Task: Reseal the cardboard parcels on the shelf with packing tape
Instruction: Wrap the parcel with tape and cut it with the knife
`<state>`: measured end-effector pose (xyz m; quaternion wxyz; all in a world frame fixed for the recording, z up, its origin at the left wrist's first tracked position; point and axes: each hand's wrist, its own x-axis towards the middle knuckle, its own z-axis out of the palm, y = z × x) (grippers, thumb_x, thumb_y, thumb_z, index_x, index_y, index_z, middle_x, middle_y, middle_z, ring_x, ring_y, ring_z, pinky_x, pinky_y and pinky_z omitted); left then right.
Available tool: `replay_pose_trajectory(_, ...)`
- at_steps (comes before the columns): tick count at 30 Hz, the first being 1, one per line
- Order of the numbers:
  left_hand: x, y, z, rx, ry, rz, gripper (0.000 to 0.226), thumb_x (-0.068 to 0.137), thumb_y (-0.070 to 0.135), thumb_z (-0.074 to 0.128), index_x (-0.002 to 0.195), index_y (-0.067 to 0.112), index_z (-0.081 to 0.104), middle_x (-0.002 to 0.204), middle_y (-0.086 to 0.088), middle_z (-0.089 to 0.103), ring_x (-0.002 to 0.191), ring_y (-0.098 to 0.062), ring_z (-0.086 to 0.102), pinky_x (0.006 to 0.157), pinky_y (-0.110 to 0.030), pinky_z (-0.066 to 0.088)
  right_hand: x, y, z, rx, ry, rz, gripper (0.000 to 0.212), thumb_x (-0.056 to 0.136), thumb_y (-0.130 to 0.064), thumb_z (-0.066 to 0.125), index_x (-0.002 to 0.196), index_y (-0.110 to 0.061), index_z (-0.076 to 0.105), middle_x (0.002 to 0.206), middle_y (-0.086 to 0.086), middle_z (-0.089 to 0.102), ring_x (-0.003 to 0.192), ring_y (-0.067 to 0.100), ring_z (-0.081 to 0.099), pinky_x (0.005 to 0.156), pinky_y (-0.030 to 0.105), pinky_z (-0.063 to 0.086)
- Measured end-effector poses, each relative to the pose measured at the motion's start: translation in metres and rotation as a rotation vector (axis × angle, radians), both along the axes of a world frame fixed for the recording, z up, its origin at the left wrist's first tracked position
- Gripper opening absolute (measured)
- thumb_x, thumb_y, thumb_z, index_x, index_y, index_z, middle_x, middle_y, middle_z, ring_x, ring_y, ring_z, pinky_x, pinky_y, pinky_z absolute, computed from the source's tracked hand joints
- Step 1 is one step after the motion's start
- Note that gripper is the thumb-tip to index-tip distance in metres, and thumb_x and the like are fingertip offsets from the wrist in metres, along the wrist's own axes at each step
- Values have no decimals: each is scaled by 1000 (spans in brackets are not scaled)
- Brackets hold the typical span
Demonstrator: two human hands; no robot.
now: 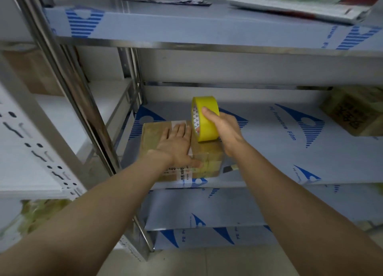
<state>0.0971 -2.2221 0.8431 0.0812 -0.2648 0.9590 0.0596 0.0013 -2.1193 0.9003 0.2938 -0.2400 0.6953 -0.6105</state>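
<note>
A brown cardboard parcel (153, 134) lies on the middle shelf (269, 147), near its front left corner, with white labels on its top and front. My left hand (176, 145) presses flat on the parcel's top, fingers spread, thumb at the front edge. My right hand (223, 128) grips a yellow roll of packing tape (207, 118) standing on edge over the parcel's right side. Shiny tape covers the parcel's right end under the roll.
A second cardboard box (356, 112) stands at the far right of the same shelf. Above it, the upper shelf (186, 27) holds a folded paper packet (300, 4). A steel upright (68, 85) rises at the left. More shelves lie below.
</note>
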Motion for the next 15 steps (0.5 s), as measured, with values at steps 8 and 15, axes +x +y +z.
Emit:
replay_pose_trajectory(8,-1,1,0,-4,0,18,118,76,73,53,150,10,-14,158,-9,-17,146,-22,-15,118,-44,-7,40,85,-8,77,9,-28,31,89,-41,62,66,-20,61,52,-7,66,48,4,62,45,16,48)
replay_pose_trajectory(15,-2,0,0,0,-22,19,119,76,71,55,150,11,-15,158,-9,-18,146,-22,-16,118,-45,-7,64,97,-77,177,16,-50,42,87,-49,60,68,-12,62,66,13,68,68,27,69,65,37,58)
